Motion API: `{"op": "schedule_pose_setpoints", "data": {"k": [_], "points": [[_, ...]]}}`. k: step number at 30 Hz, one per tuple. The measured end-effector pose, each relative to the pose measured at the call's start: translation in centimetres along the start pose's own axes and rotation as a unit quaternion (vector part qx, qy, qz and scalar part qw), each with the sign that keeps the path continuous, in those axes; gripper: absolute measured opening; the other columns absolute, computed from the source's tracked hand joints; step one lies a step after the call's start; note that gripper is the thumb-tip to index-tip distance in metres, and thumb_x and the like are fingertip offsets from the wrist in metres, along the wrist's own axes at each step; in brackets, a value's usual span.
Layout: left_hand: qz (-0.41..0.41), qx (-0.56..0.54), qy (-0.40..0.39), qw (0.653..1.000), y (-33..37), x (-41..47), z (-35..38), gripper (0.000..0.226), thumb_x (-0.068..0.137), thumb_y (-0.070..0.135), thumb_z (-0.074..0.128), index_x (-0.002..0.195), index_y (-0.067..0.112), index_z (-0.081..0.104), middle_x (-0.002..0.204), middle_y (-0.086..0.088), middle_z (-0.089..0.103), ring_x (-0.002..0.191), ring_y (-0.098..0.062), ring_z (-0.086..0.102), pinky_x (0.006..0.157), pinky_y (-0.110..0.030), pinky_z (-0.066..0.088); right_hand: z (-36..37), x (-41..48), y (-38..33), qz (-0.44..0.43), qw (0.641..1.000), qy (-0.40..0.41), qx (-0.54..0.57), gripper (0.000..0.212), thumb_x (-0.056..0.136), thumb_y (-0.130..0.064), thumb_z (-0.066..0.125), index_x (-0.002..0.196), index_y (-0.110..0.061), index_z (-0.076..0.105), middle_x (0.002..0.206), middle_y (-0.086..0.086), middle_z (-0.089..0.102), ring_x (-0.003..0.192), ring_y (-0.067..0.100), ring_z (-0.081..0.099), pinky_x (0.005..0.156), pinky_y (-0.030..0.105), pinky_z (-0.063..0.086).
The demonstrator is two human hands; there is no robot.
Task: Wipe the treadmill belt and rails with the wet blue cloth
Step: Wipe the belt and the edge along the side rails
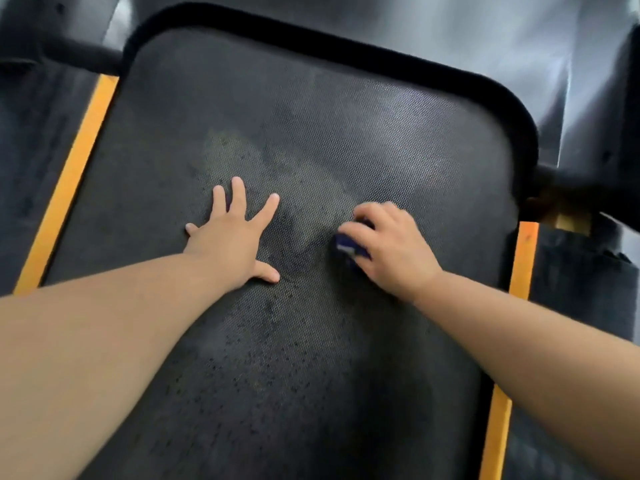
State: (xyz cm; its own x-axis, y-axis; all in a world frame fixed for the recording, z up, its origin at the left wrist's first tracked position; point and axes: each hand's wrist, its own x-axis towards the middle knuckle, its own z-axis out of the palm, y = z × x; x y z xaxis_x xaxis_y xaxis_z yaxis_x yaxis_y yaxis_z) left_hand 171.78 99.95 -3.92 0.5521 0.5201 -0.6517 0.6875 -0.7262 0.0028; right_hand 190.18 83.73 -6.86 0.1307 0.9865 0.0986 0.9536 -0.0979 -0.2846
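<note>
1. left hand (235,237): 9 o'clock of centre, flat on the treadmill belt (311,133), fingers straight and spread, holding nothing.
2. right hand (391,244): 3 o'clock of centre, fingers curled over the blue cloth (349,245), gripping it against the belt.
3. blue cloth: bunched and mostly hidden under the fingers, showing at that hand's 9 o'clock side and touching the belt.
4. belt: dark and textured, with dark specks toward 6 o'clock.
5. left rail (69,181): orange strip at the 9 o'clock edge. right rail (523,258): orange strip at 3 to 5 o'clock. Both hands are well apart from them.
6. black frame edge (346,53): curves across 12 o'clock.
</note>
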Motion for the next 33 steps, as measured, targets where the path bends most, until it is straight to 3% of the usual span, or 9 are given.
{"op": "schedule_pose_setpoints", "data": {"k": [3, 5, 12, 17, 19, 23, 26, 31, 33], "points": [[0.000, -0.007, 0.006, 1.000, -0.2, -0.2, 0.1, 0.122, 0.061, 0.073, 0.066, 0.144, 0.045, -0.019, 0.153, -0.007, -0.027, 0.143, -0.032, -0.017, 0.102, -0.066, 0.030, -0.9, 4.5, 3.2, 0.163, 0.983, 0.083, -0.030, 0.022, 0.078, -0.027, 0.068, 0.095, -0.013, 0.068, 0.099, 0.013, 0.057, 0.088, 0.035, 0.051, 0.075, 0.042, 0.044], [0.003, -0.018, 0.023, 1.000, -0.3, -0.1, 0.5, 0.122, 0.059, 0.074, 0.067, 0.143, 0.048, -0.018, 0.154, -0.003, -0.026, 0.144, -0.028, -0.017, 0.104, -0.065, 0.030, -0.6, 4.7, 2.1, 0.185, 0.977, 0.090, -0.046, 0.021, 0.078, -0.028, 0.067, 0.094, -0.013, 0.068, 0.098, 0.011, 0.056, 0.089, 0.034, 0.050, 0.075, 0.040, 0.041], [0.000, -0.045, 0.022, 0.999, -2.1, -1.1, 0.1, 0.120, 0.064, 0.066, 0.072, 0.146, 0.045, -0.011, 0.156, 0.004, -0.023, 0.146, -0.022, -0.011, 0.111, -0.057, 0.024, 0.9, -1.5, -3.4, -0.086, 0.995, -0.047, 0.000, 0.037, 0.070, -0.031, 0.075, 0.103, -0.017, 0.068, 0.102, 0.005, 0.061, 0.085, 0.028, 0.054, 0.070, 0.036, 0.045], [-0.138, -0.086, -0.004, 0.987, -2.6, -1.9, 1.3, 0.128, 0.057, 0.074, 0.070, 0.142, 0.047, -0.022, 0.153, -0.015, -0.027, 0.142, -0.040, -0.013, 0.108, -0.064, 0.024, -0.1, 6.3, 1.5, 0.189, 0.979, 0.078, -0.010, 0.027, 0.086, -0.037, 0.063, 0.103, -0.018, 0.069, 0.106, 0.008, 0.057, 0.099, 0.034, 0.049, 0.083, 0.040, 0.038], [-0.125, -0.077, -0.007, 0.989, -2.9, -1.6, 1.2, 0.129, 0.055, 0.077, 0.068, 0.141, 0.046, -0.024, 0.153, -0.015, -0.025, 0.143, -0.041, -0.011, 0.105, -0.062, 0.031, 0.5, 6.2, -0.4, 0.213, 0.974, 0.075, -0.012, 0.026, 0.087, -0.040, 0.059, 0.101, -0.020, 0.069, 0.105, 0.006, 0.056, 0.099, 0.031, 0.047, 0.081, 0.038, 0.036], [-0.108, -0.057, -0.023, 0.992, -3.3, -1.9, 0.9, 0.130, 0.056, 0.078, 0.066, 0.141, 0.045, -0.027, 0.153, -0.017, -0.025, 0.142, -0.043, -0.010, 0.103, -0.059, 0.036, 2.3, -0.2, -7.1, 0.011, 0.999, 0.011, 0.029, 0.025, 0.076, -0.041, 0.067, 0.093, -0.022, 0.067, 0.095, 0.000, 0.057, 0.086, 0.026, 0.048, 0.070, 0.036, 0.039], [-0.102, -0.044, -0.034, 0.993, -3.3, -2.0, 0.9, 0.131, 0.057, 0.076, 0.067, 0.141, 0.044, -0.029, 0.152, -0.019, -0.027, 0.142, -0.044, -0.011, 0.103, -0.058, 0.034, 2.4, 0.2, -5.3, -0.088, 0.996, -0.027, 0.001, 0.029, 0.075, -0.042, 0.068, 0.098, -0.023, 0.067, 0.096, -0.001, 0.061, 0.085, 0.026, 0.053, 0.070, 0.036, 0.037], [-0.100, -0.035, -0.034, 0.994, -3.2, -2.1, 0.9, 0.133, 0.057, 0.075, 0.069, 0.140, 0.043, -0.030, 0.151, -0.020, -0.028, 0.141, -0.044, -0.011, 0.103, -0.060, 0.033, 0.5, 6.7, 0.0, 0.180, 0.981, 0.066, -0.027, 0.028, 0.085, -0.042, 0.059, 0.101, -0.021, 0.069, 0.103, 0.004, 0.058, 0.098, 0.031, 0.049, 0.079, 0.038, 0.035], [-0.102, -0.041, -0.034, 0.993, -3.2, -2.0, 1.0, 0.133, 0.058, 0.074, 0.070, 0.140, 0.043, -0.030, 0.151, -0.020, -0.028, 0.141, -0.044, -0.012, 0.103, -0.059, 0.033, 0.7, 6.3, -1.4, 0.196, 0.977, 0.062, -0.055, 0.028, 0.085, -0.040, 0.060, 0.100, -0.018, 0.067, 0.103, 0.005, 0.057, 0.098, 0.031, 0.048, 0.080, 0.038, 0.035]]}}
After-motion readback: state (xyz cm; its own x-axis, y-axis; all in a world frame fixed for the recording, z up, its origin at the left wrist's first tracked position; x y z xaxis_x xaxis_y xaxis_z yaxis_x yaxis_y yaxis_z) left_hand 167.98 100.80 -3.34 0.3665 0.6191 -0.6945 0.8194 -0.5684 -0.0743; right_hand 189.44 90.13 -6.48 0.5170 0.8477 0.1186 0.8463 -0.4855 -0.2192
